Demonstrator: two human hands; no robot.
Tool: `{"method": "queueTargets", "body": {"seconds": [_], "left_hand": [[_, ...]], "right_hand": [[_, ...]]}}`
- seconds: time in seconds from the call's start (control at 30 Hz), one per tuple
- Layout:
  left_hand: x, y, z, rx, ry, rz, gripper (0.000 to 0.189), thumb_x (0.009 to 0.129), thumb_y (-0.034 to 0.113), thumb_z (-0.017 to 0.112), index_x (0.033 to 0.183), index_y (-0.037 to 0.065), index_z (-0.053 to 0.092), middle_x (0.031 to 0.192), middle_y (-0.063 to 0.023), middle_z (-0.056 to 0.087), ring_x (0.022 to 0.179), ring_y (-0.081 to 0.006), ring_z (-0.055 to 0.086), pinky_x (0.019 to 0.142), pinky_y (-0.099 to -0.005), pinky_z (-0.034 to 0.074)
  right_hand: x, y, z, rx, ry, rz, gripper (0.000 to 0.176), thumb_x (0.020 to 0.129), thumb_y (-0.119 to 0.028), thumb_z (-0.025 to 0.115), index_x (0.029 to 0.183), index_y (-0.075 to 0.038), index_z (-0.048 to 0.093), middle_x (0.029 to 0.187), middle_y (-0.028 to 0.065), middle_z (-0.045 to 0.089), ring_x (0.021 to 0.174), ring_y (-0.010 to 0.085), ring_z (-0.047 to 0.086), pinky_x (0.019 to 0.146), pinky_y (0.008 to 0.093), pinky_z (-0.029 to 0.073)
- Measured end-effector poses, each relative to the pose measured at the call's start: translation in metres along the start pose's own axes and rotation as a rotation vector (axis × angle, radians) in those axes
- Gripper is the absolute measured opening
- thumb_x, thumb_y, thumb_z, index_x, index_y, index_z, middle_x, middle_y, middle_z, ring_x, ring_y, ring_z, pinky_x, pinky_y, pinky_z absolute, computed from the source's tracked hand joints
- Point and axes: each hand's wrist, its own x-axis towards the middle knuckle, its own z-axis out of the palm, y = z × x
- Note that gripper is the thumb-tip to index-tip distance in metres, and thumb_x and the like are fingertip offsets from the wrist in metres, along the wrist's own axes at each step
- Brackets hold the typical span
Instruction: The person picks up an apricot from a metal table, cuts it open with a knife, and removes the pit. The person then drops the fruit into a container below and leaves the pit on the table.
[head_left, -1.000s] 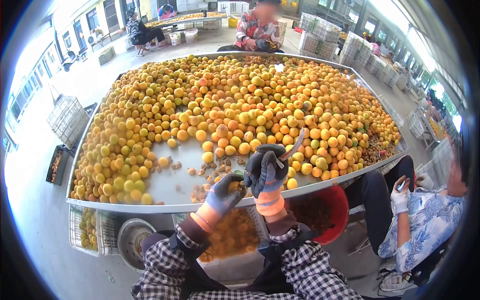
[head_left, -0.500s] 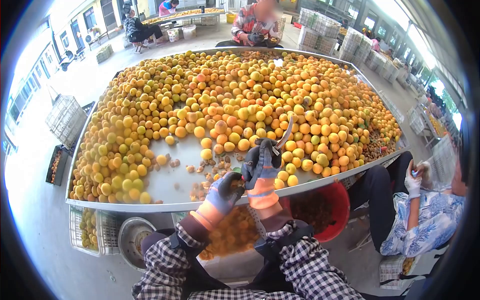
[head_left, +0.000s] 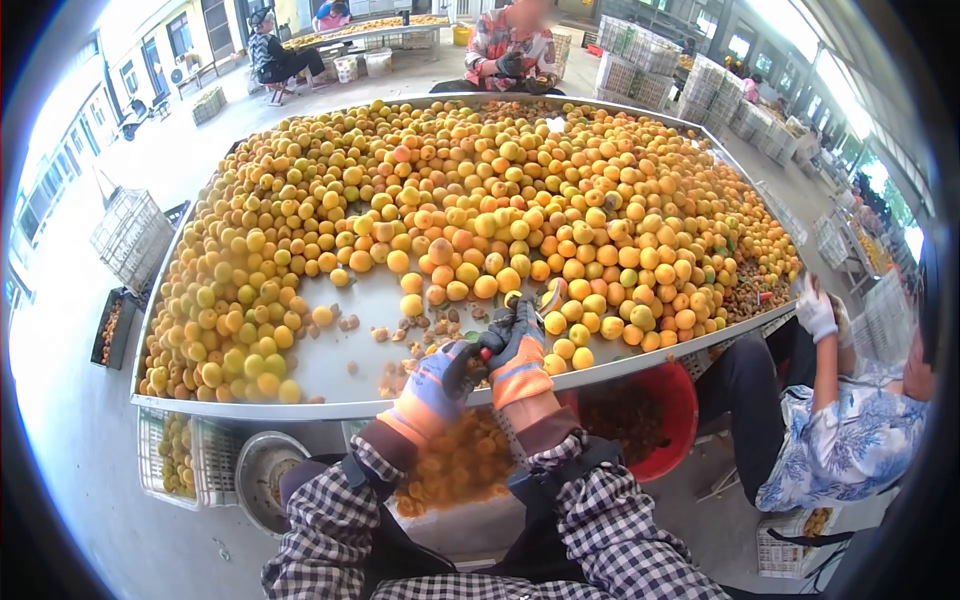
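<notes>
One right hand (head_left: pixel 518 345) clamped on knife (head_left: pixel 551 296); yellow fruit (head_left: pixel 512 298) just beside; left hand (head_left: pixel 448 372) curled, contents hidden

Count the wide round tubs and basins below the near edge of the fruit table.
2: a metal basin at the left, and a red tub at the right, beyond the right hand. More may be hidden under the table.
</notes>
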Motion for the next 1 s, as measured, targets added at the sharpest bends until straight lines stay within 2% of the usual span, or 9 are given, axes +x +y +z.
{"method": "queueTargets", "body": {"seconds": [0.1, 0.17, 0.27, 0.43, 0.53, 0.6, 0.7, 0.93, 1.0], "left_hand": [[0.003, -0.001, 0.0, -0.077, 0.066, -0.003, 0.025, 0.084, 0.005, 0.066, 0.108, 0.002, 0.059, 0.091, -0.0132, 0.063, 0.083, -0.0289, 0.062, 0.074, -0.034, 0.049], [0.003, -0.015, 0.006, -0.496, 0.12, -0.368, 0.019, 0.091, 0.017, 0.063, 0.102, 0.002, 0.061, 0.079, -0.0064, 0.062, 0.071, -0.0162, 0.06, 0.065, -0.0279, 0.047], [0.004, -0.037, 0.006, -0.623, 0.259, -0.398, 0.028, 0.095, 0.03, 0.058, 0.097, 0.003, 0.063, 0.072, -0.0016, 0.059, 0.064, -0.0074, 0.053, 0.057, -0.0225, 0.043], [-0.009, -0.098, 0.005, -0.846, 0.144, -0.578, 0.038, 0.095, 0.042, 0.051, 0.107, 0.006, 0.058, 0.067, -0.0033, 0.056, 0.057, -0.0142, 0.056, 0.05, -0.0241, 0.043], [0.008, -0.035, -0.024, -1.121, 0.15, -0.855, 0.03, 0.094, 0.033, 0.054, 0.109, 0.006, 0.058, 0.068, -0.0028, 0.056, 0.055, -0.0151, 0.056, 0.048, -0.0243, 0.044], [0.004, -0.048, -0.018, -1.11, 0.209, -0.785, 0.022, 0.093, 0.023, 0.054, 0.105, 0.005, 0.061, 0.072, -0.0033, 0.06, 0.055, -0.0154, 0.058, 0.048, -0.024, 0.045], [-0.004, -0.078, -0.006, -0.446, 0.178, -0.573, 0.021, 0.093, 0.02, 0.056, 0.087, 0.003, 0.067, 0.073, -0.0033, 0.062, 0.055, -0.0119, 0.057, 0.044, -0.0226, 0.042], [-0.003, -0.049, -0.031, -0.517, -0.013, -0.57, 0.022, 0.093, 0.021, 0.06, 0.091, 0.001, 0.068, 0.072, -0.0031, 0.062, 0.055, -0.0109, 0.057, 0.047, -0.0231, 0.045], [-0.002, -0.016, -0.049, -0.655, -0.317, -0.522, 0.023, 0.093, 0.021, 0.06, 0.096, 0.0, 0.068, 0.079, -0.0048, 0.065, 0.067, -0.013, 0.062, 0.06, -0.0258, 0.051]], "right_hand": [[0.018, 0.003, -0.006, 0.144, -0.06, 0.022, 0.028, 0.096, -0.038, 0.051, 0.078, -0.017, 0.046, 0.06, -0.0037, 0.045, 0.043, 0.0127, 0.036, 0.039, 0.0275, 0.03], [0.027, 0.003, -0.01, 0.21, -0.102, 0.0, 0.027, 0.097, -0.037, 0.05, 0.079, -0.017, 0.046, 0.06, -0.004, 0.044, 0.043, 0.0124, 0.036, 0.039, 0.0272, 0.031], [0.006, -0.012, 0.008, 0.145, -0.159, -0.12, 0.027, 0.097, -0.038, 0.052, 0.081, -0.016, 0.048, 0.059, -0.0045, 0.045, 0.043, 0.0099, 0.036, 0.04, 0.0261, 0.032], [-0.011, -0.02, 0.017, -0.157, -0.219, -0.256, 0.02, 0.095, -0.031, 0.056, 0.089, -0.012, 0.057, 0.059, -0.0012, 0.05, 0.038, 0.01, 0.037, 0.034, 0.0268, 0.031], [-0.009, -0.018, 0.01, -0.358, -0.304, -0.268, 0.014, 0.095, -0.023, 0.056, 0.093, -0.01, 0.06, 0.059, 0.0017, 0.054, 0.036, 0.011, 0.04, 0.031, 0.0264, 0.032], [-0.008, -0.018, 0.008, -0.478, -0.342, -0.243, 0.013, 0.094, -0.021, 0.057, 0.094, -0.009, 0.061, 0.057, 0.0023, 0.054, 0.035, 0.0119, 0.042, 0.03, 0.0252, 0.031], [-0.011, -0.021, 0.01, -0.486, -0.32, -0.243, 0.011, 0.092, -0.02, 0.058, 0.093, -0.009, 0.06, 0.057, 0.0035, 0.055, 0.033, 0.0124, 0.042, 0.028, 0.0257, 0.031], [-0.016, -0.036, 0.012, -0.565, -0.337, -0.222, 0.008, 0.092, -0.016, 0.058, 0.096, -0.009, 0.059, 0.058, 0.0055, 0.056, 0.032, 0.0126, 0.04, 0.028, 0.0255, 0.03], [-0.024, -0.04, 0.015, -0.506, -0.345, -0.209, 0.01, 0.089, -0.016, 0.065, 0.088, -0.007, 0.061, 0.054, 0.0038, 0.055, 0.031, 0.012, 0.039, 0.028, 0.0259, 0.03]]}}
